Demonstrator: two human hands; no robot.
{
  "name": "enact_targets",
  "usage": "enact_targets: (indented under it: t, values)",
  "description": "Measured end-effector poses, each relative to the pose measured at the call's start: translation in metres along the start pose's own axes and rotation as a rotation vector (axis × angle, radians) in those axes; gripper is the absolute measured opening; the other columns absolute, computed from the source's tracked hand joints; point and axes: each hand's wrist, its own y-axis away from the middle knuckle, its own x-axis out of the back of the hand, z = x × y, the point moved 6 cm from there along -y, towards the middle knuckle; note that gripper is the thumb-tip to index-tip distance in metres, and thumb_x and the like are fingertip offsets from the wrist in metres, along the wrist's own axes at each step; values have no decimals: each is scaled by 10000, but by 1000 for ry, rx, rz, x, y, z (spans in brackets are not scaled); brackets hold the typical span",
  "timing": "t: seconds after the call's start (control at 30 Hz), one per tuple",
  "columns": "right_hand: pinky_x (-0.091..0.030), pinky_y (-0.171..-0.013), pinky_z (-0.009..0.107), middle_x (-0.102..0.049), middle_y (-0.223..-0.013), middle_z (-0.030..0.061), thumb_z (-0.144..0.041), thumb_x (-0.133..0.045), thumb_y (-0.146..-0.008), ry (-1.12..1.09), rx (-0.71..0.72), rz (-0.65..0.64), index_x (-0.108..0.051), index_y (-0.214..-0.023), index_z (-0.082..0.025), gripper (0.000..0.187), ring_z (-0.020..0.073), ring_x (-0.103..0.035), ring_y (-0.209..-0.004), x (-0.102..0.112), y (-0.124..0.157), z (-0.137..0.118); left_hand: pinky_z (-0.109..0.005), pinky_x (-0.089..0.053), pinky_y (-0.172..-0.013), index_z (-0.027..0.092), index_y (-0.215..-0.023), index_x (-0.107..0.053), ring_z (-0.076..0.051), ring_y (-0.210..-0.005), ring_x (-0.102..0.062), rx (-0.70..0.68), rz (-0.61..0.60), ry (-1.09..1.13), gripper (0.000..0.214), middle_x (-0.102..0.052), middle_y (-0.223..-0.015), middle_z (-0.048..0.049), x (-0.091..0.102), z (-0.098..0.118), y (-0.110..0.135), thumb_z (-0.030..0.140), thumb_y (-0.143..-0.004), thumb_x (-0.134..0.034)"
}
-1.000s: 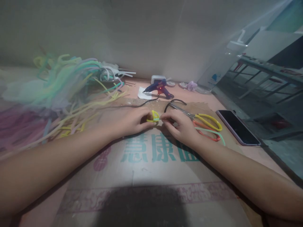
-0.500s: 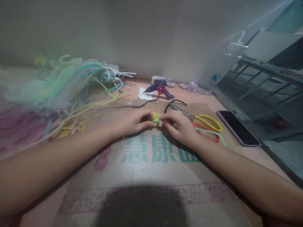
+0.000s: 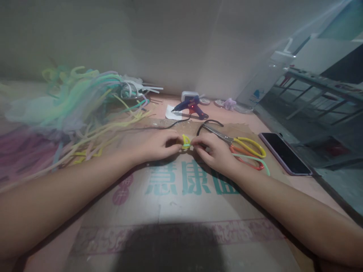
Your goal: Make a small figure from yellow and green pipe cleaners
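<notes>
Left hand and right hand: both are closed in a fingertip pinch on one yellow loop, gripped from opposite sides. The wrists are laid on the cardboard, seemingly for steadiness.

Yellow loop: small, with a green strand across it. It is held just above the cardboard, near the middle of the counter.

Cardboard sheet: spread flat under both forearms, probably to shield the counter. Large teal characters are printed on it. "慧康" can be read; the next character is partly covered by the right forearm. A dull red mark and a patterned band nearer the front edge cannot be read.

Scissors: yellow and orange handles, laid just beside the right hand and within easy reach. A green strand is curled against the handles.

Phone: laid screen up and dark near the right edge, off the cardboard.

Glue gun: propped toward the back edge with a red lamp lit. Its nozzle is set over a scrap of paper, likely to catch drips. A black cord is run from it.

Heap of coloured strands: piled at the back left corner.

Blue logo on the clear panel at the right: too small to be read.
</notes>
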Motion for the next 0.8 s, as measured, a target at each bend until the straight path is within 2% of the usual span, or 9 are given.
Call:
enact_targets:
  t: [0.13,0.37,0.57,0.8]
  values:
    - [-480,-773,342,-735,-888,50,-147,-532,-902,-3,-25,-4,-666,-917,-217,152,205,-653,-824,0,1,1,-288,-490,-786,177,-946,-689,-179,-857,-651,34,2,26,192,-715,-959,-43,0,-4,0,246,-849,-538]
    - [-491,-760,337,-729,-876,55,-172,-543,-910,-33,-37,64,-656,-935,-209,122,203,-655,-813,4,2,1,-272,-471,-745,176,-914,-668,-169,-811,-636,25,5,2,155,-699,-890,-22,0,-2,0,247,-836,-555]
    - [-473,-768,341,-728,-875,47,-166,-537,-908,-18,-20,18,-653,-904,-220,128,200,-643,-808,1,1,0,-278,-481,-759,179,-950,-681,-172,-828,-641,33,3,9,181,-709,-934,-29,-1,-5,0,249,-838,-557]
    - [-455,-763,342,-721,-845,40,-152,-544,-887,28,-61,11,-667,-909,-223,144,207,-631,-792,0,1,5,-277,-475,-733,184,-913,-681,-171,-797,-639,36,24,20,168,-708,-893,-27,0,-4,0,263,-841,-551]
